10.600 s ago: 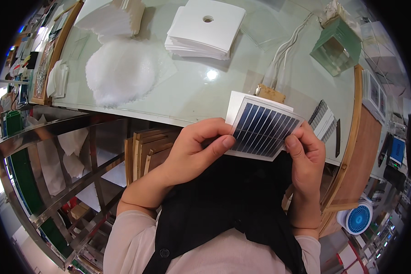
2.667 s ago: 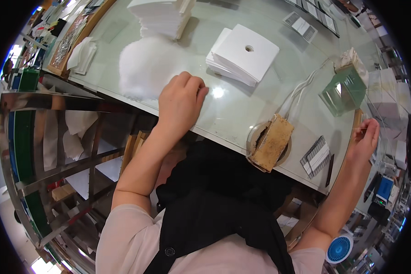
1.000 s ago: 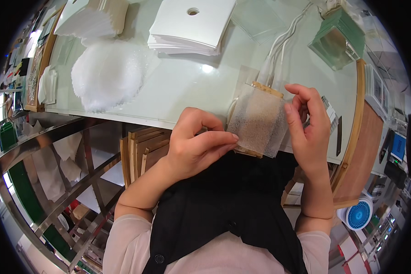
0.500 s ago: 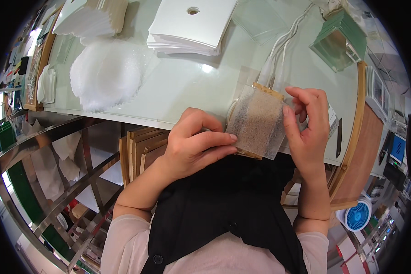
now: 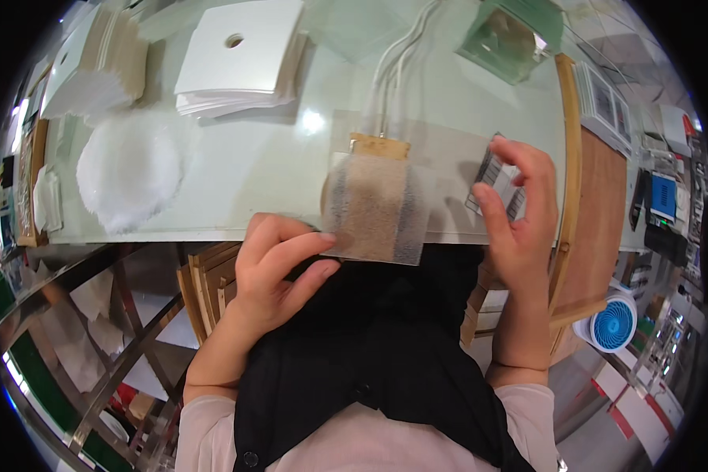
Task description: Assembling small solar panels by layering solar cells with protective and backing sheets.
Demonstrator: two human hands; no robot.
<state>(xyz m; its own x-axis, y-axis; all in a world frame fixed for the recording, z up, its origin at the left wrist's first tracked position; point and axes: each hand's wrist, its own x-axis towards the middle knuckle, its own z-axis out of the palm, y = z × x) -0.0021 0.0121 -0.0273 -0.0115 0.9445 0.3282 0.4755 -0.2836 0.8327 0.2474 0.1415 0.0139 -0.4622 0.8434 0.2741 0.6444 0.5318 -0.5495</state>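
A square see-through pane with a grainy surface lies over a flat tan block at the table's front edge. White cables run from the block's far end. At the pane's near left corner is my left hand; its thumb and forefinger are apart, the forefinger tip at the pane's edge. My right hand is to the right of the pane and apart from it, fingers curved and spread, with nothing in its grip. Under its fingertips a white sheet with dark stripes rests on the table, partly hidden.
A stack of white square cards with a hole on top stands at the back, and a second white stack farther left. White round sheets are piled left. Green-edged glass panes stand back right, beside a wooden rail.
My right hand has left the pane's right edge and moved out to the right. My left thumb and forefinger have spread wider at the corner. The whole view has swung to the right.
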